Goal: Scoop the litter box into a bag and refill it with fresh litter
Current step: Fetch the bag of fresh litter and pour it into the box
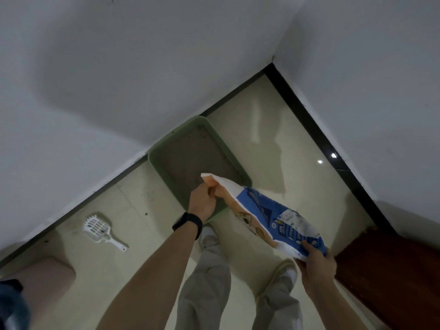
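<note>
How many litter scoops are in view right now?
1. The white scoop lies on the floor, left of the green litter box. Others could be hidden out of frame.

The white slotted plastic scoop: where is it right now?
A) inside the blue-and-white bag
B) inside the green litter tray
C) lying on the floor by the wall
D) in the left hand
C: the white slotted plastic scoop lies on the pale tiled floor, in nobody's grasp.

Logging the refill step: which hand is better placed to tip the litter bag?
Right: the right hand grips the litter bag at its bottom end; the left hand pinches its mouth over the green litter box.
</note>
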The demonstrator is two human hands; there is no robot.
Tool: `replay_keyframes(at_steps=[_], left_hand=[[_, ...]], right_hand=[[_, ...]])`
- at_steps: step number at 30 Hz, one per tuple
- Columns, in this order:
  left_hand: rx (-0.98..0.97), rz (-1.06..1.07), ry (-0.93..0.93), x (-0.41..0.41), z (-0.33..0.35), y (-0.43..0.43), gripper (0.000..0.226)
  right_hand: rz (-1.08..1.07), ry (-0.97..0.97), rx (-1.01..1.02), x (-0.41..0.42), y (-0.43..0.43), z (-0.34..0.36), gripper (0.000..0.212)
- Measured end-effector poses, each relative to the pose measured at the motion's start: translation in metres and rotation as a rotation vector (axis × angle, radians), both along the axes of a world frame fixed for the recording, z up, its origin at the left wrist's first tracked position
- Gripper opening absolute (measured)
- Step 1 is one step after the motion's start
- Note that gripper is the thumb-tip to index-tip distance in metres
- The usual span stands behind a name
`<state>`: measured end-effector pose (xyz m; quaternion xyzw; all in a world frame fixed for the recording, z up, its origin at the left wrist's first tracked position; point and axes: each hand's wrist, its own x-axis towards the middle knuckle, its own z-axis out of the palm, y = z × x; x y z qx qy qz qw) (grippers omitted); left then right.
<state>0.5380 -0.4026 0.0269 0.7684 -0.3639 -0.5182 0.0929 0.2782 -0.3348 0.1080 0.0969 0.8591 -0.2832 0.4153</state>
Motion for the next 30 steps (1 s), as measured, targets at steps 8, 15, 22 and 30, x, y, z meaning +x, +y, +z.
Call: replay_keyframes(at_steps=[8, 15, 22, 30], left_hand=[[-0.052, -0.199, -0.092, 0.002, 0.008, 0.008, 0.025], [-0.008, 0.051, -0.195, 0.029, 0.012, 0.001, 0.025], [-0.004, -0.084, -0.112, -0.008, 0.016, 0.007, 0.023], [-0.128, -0.485, -0.220, -0.033, 0.019, 0.026, 0.026]], right_hand=[[-0.005, -0.011, 0.032, -0.005, 0.025, -0.011, 0.018], [0.191, -0.064, -0.025, 0.023, 0.005, -0.012, 0.015], [0.085, -0.004, 0.015, -0.018, 0.028, -0.010, 0.023], [0.010, -0.077, 0.075, -0.053, 0.054, -0.048, 0.028]])
